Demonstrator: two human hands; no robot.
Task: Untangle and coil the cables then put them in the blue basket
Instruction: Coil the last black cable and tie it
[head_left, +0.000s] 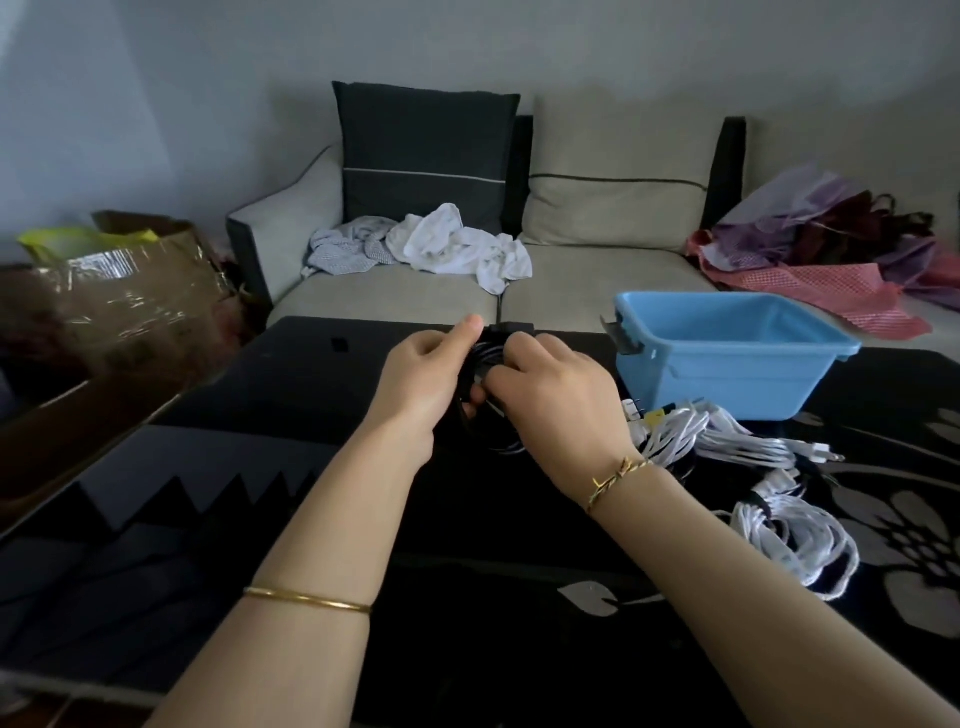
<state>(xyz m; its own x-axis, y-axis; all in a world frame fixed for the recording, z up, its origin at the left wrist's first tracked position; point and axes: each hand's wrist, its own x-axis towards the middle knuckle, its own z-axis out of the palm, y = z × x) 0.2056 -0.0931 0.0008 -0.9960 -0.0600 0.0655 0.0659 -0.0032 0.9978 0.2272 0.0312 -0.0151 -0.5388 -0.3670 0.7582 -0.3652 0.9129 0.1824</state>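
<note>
Above the middle of the black table (291, 395), both my hands hold a coiled black cable (485, 358). My left hand (423, 376) grips the coil's left side with its thumb raised on top. My right hand (558, 400) curls round the coil's right side; its loops hang below my fingers. A black plug block shows at the coil's top. The blue basket (727, 358) stands to the right, and nothing shows inside it. White cables (727, 436) lie tangled in front of it, with another white bundle (795, 535) nearer to me.
A beige sofa (597, 280) runs behind the table, with a dark cushion (423, 156), crumpled white cloths (431, 247) and a pile of pink and purple fabric (841, 254). A cardboard box (114, 306) stands on the left. A black floral-patterned rug (904, 519) shows on the right.
</note>
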